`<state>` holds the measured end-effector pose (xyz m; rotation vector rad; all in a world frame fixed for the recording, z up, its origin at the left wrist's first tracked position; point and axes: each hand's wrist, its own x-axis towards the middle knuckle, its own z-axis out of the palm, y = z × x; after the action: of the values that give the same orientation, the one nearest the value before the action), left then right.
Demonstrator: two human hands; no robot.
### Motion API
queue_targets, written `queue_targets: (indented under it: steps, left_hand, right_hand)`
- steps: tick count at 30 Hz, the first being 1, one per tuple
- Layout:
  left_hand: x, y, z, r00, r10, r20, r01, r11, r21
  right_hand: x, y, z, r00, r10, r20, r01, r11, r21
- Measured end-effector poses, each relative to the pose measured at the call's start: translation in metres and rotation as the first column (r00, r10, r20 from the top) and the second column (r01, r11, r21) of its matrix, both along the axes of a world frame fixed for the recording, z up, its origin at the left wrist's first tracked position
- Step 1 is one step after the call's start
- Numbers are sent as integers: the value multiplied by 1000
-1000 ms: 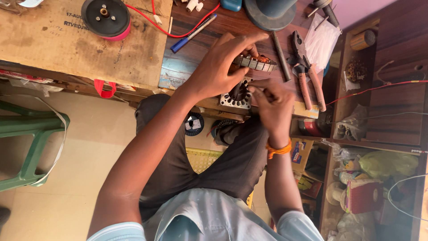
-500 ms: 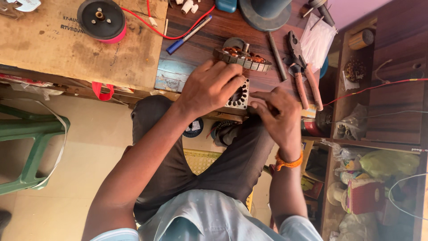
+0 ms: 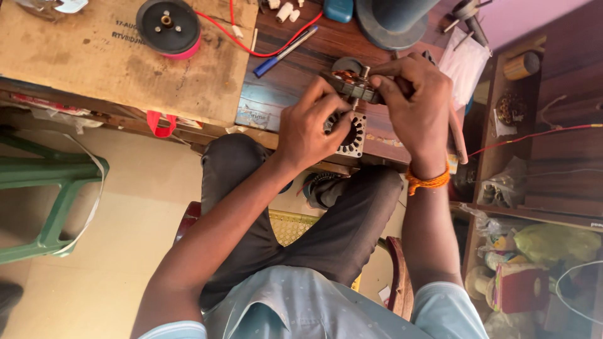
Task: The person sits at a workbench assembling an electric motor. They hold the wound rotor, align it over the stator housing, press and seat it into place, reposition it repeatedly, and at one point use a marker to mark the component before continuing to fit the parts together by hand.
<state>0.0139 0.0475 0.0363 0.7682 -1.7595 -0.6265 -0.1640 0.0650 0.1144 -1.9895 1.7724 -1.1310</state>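
Your left hand (image 3: 311, 125) gripped the stator (image 3: 350, 133) at the desk's (image 3: 301, 56) near edge. Just beyond the stator, your right hand (image 3: 418, 107) pinched the rotor (image 3: 353, 86), with 1 pen (image 3: 286, 51) farther left.

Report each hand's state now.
Left hand: closed on the square laminated metal stator core.
Right hand: closed on the copper-wound motor part.
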Motion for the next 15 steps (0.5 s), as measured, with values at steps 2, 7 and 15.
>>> queue_targets:
  steps: [2,7,15]
  left_hand:
    - [0,1,-1,999,-29,-13,29,1000,2]
    - [-5,0,-5,999,-41,14,41,999,6]
    - [-4,-8,-8,965,63,253,37,927,-373]
  right_hand:
    - [-5,-1,-1,996,70,56,-70,998,4]
    - [-19,-12,-11,990,113,81,-118,991,59]
    - [-49,-39,-31,994,-108,-20,109,988,111]
